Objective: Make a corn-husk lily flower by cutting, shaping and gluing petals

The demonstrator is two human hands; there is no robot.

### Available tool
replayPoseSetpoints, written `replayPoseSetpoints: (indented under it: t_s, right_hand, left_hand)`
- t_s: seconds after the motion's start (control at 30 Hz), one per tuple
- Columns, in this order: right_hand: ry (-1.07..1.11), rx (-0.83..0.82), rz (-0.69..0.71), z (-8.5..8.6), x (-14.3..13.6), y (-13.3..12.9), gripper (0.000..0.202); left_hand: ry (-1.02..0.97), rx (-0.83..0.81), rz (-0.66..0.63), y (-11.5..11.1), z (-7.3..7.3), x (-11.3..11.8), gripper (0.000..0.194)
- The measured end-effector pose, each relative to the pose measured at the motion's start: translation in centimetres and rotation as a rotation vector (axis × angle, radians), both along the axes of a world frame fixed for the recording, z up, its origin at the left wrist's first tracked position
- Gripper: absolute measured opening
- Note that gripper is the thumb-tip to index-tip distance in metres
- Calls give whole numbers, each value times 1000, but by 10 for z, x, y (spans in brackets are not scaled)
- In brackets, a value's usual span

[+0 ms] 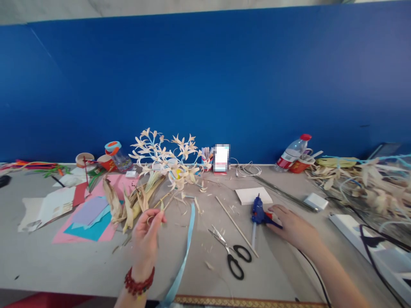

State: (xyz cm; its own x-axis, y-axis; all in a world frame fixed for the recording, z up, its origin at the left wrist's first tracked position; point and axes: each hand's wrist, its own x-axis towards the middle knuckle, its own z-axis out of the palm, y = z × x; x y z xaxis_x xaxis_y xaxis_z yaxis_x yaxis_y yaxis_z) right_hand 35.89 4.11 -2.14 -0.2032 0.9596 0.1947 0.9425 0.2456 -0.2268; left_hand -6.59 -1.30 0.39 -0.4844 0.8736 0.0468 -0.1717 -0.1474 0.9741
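My two hands are well apart over a grey table [96,265]. My left hand [149,233] has thumb and finger pinched together on a small pale piece [162,205], held up in front of some dried husks [111,199]. My right hand [293,226] is at the handle of a blue glue gun [257,209], which lies on the table with its nozzle pointing away from me; I cannot tell how firmly my fingers have closed. Behind stand pale flowers [184,149]. The piece is so small that, if the gun is hot, a nozzle brought close to it could burn my fingertips, and too tight a pinch could crush it. Glue dripping from the tip could mark the white card [247,196] just beyond. The black cable [316,273] runs close by my right forearm, so a quick lift might tug it. Swung left, the gun could knock the thin stick [236,225] or the scissors [228,249] beside it.
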Motion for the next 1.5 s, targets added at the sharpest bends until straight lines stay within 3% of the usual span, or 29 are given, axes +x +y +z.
replayPoseSetpoints:
  t_s: [0.1, 0.17, 0.3, 0.4, 0.57, 0.77, 0.87, 0.97, 1.13, 1.2, 1.27, 1.37, 1.5]
  right_hand:
    - [154, -80, 64, 19, -36, 9, 24]
    - [216, -92, 193, 26, -73, 23, 25]
    - [190, -95, 341, 18, -147, 70, 21]
    - [143, -106, 417, 5, -183, 108, 25]
    - [58, -197, 495, -11, -203, 143, 25]
    - [132, -277, 453, -16, -207, 147, 28]
    - [291, -267, 413, -10, -208, 139, 20]
    - [513, -250, 349, 1, -207, 116, 18]
    - [872, -289, 302, 32, -201, 41, 25]
    - [1239, -385, 259, 48, -200, 12, 22]
    - [1422, -394, 236, 61, -200, -9, 20]
    - [1502, -284, 221, 71, -202, -27, 16]
    - [1456, -96, 253, 72, -206, -36, 19]
  left_hand:
    - [-232, 10, -135, 3, -6, 9, 25]
    - [-272, -26, -204, 3, -8, 20, 24]
    - [-321, -77, -337, -5, -8, 39, 22]
    - [-405, -97, -402, -11, -7, 44, 20]
    - [-541, -100, -471, -10, -12, 41, 16]
    - [-677, -92, -554, -6, -12, 41, 12]
    - [-760, -103, -585, -5, -8, 42, 13]
    - [-861, -117, -626, -4, -4, 44, 18]
    - [-979, -164, -697, -4, 3, 50, 13]
    - [-1022, -175, -750, -5, 7, 56, 13]
    - [-1068, -191, -802, -6, 10, 62, 13]
    - [-1132, -219, -850, -9, 15, 70, 15]
    - [-1158, -246, -864, -12, 18, 78, 17]
